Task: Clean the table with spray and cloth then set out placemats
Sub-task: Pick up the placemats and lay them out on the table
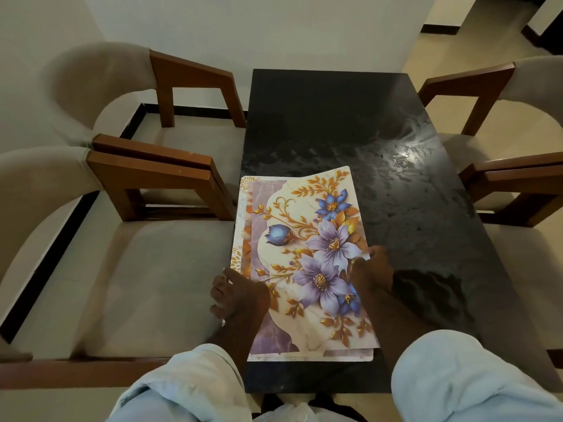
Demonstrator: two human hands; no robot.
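Observation:
A stack of floral placemats (307, 239), white with purple and blue flowers and gold leaves, lies on the near left part of the black stone table (396, 132). The top placemat is lifted and curls up at its far right corner. My right hand (373, 269) pinches the top placemat's right edge. My left hand (237, 295) rests with curled fingers on the stack's left edge, by the table's left side. The tabletop shows wet streaks and a light glare at the far right. No spray bottle or cloth is in view.
Two padded wooden chairs (158, 178) stand close along the table's left side, and two more chairs (502, 178) along the right. A white wall (259, 28) runs behind the table's far end. My pale blue sleeves (463, 379) fill the bottom of the view.

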